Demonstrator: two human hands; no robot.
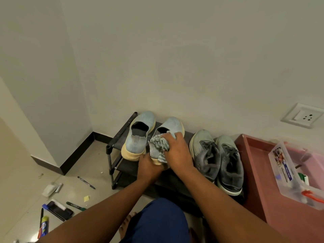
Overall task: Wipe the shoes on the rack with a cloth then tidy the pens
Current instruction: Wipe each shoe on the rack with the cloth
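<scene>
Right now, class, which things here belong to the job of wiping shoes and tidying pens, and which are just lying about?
Belong to the job:
cloth
light blue shoes
grey shoes
shoe rack
pens on the floor
left hand, right hand

Just lying about:
clear plastic box
wall socket
yellow paper scrap

Colours logged, shoe rack view

I noted pale blue slip-ons [138, 135] with cream soles, a grey-striped cloth [158, 143], grey lace-up trainers [217, 158], black rack [115, 142], pink-red tray [254, 172].
</scene>
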